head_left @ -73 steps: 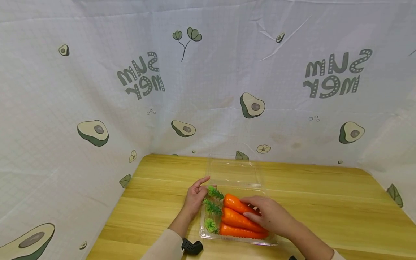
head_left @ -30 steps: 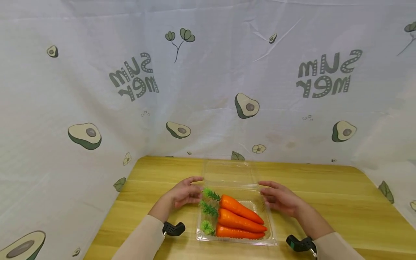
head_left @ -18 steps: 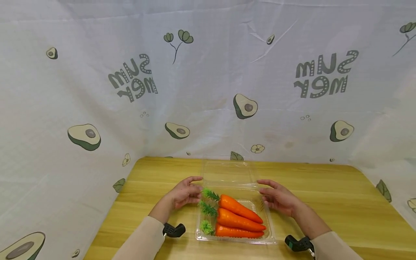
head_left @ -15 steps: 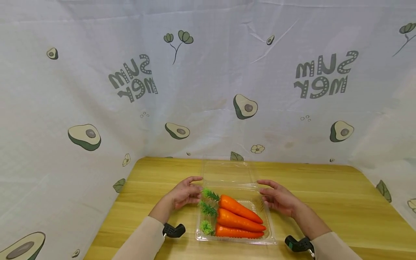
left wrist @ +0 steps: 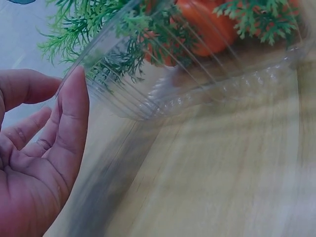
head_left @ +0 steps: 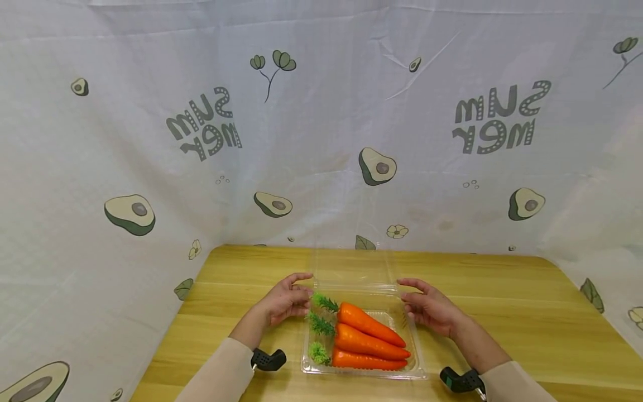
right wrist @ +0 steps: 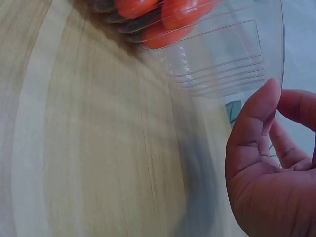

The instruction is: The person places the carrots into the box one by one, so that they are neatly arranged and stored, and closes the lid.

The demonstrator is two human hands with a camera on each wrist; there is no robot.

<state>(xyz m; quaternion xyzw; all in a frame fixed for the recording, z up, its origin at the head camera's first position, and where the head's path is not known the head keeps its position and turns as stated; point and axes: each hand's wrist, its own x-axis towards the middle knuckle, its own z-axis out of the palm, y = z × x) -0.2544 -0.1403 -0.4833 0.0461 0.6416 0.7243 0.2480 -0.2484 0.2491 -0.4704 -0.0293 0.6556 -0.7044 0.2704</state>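
Note:
Three shiny orange carrots (head_left: pixel 372 340) with green leafy tops (head_left: pixel 320 324) lie side by side in a clear plastic clamshell box (head_left: pixel 361 374). The box's clear lid (head_left: pixel 354 269) is swung back behind it. My left hand (head_left: pixel 285 300) pinches the left rim near the back corner; in the left wrist view, thumb and forefinger meet on the thin edge of the box (left wrist: pixel 128 96). On the opposite side my right hand (head_left: pixel 433 308) pinches the right rim in the same manner, as the right wrist view shows at the box wall (right wrist: pixel 229 54).
The box is on a wood-grain table (head_left: pixel 502 312). A white cloth (head_left: pixel 311 123) printed with avocados hangs behind and along the sides. Black wrist devices sit below the left (head_left: pixel 268 360) and right (head_left: pixel 459 379) hands.
My right hand has let go of the carrots and moved to the right rim. The left hand has shifted slightly outward along the left rim. Over the last second both hands stay nearly still.

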